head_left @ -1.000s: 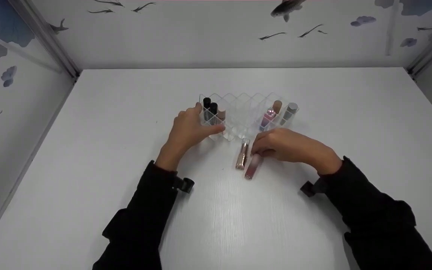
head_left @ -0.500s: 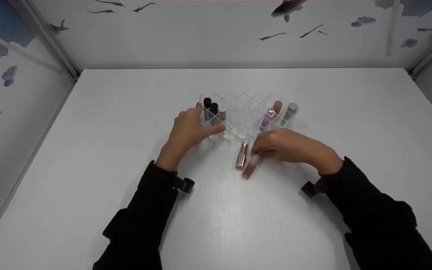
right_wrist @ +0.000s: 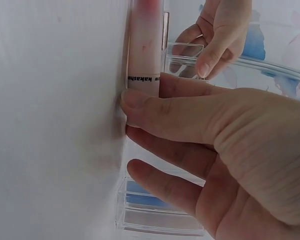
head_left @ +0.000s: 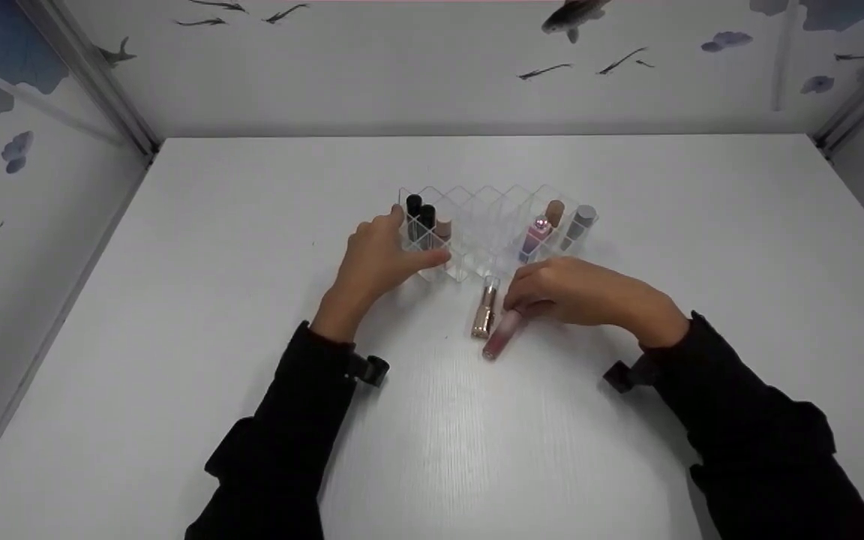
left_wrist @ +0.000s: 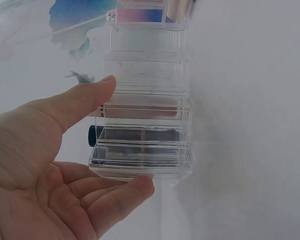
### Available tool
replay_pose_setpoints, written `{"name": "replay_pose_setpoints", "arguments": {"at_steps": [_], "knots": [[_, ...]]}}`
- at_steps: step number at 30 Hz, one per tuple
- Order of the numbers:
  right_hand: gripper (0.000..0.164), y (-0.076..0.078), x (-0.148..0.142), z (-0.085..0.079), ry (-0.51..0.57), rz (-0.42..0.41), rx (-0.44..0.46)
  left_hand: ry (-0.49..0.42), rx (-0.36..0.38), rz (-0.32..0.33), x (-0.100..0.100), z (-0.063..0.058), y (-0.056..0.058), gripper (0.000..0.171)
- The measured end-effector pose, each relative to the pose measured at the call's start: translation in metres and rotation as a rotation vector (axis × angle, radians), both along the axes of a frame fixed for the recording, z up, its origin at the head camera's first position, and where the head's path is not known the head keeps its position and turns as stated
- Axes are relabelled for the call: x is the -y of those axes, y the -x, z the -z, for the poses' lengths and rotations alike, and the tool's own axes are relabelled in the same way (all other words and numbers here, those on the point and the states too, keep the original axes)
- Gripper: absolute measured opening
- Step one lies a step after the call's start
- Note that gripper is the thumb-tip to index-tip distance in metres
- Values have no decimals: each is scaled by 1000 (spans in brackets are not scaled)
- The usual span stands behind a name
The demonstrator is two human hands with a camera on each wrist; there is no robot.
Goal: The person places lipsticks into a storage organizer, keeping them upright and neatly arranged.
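Observation:
In the head view, my left hand (head_left: 379, 255) holds the left end of a clear diamond-slotted lipstick organizer (head_left: 488, 217). Its thumb lies along the front and the other fingers reach the end wall, as the left wrist view shows. My right hand (head_left: 578, 292) pinches the pale cap end of a lip gloss tube (head_left: 503, 335), whose dark pink end slants toward the table front. Dark lettering marks the cap (right_wrist: 144, 82) in the right wrist view. Just left of the gloss lies a gold lipstick tube (head_left: 484, 311) with a clear end.
Two black-capped tubes (head_left: 427, 216) and a beige-topped one (head_left: 442, 229) stand in the organizer's left slots. A pink-and-blue tube (head_left: 536, 238), a tan-capped tube (head_left: 555, 213) and a grey-capped tube (head_left: 580, 226) lean at its right. White panels border the table.
The lower end of the lip gloss has swung slightly left, toward the gold tube. My left hand and the organizer have stayed in place.

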State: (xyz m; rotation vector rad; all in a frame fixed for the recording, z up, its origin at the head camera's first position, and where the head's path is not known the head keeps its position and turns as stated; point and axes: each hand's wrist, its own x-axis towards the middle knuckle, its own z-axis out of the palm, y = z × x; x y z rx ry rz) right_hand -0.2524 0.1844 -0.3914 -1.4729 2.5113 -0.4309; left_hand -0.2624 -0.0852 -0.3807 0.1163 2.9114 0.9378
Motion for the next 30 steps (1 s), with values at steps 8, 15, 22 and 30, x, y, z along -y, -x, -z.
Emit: {"name": "replay_pose_setpoints", "arguments": {"at_steps": [8, 15, 22, 30], "knots": [[20, -1, -1, 0, 20, -6, 2, -11, 6, 1, 0, 1, 1, 102], [19, -1, -1, -4, 22, 13, -6, -9, 15, -2, 0, 1, 2, 102], [21, 0, 2, -9, 108, 56, -68, 34, -6, -5, 0, 0, 0, 100], [21, 1, 2, -11, 267, 72, -179, 103, -35, 5, 0, -2, -2, 101]]}}
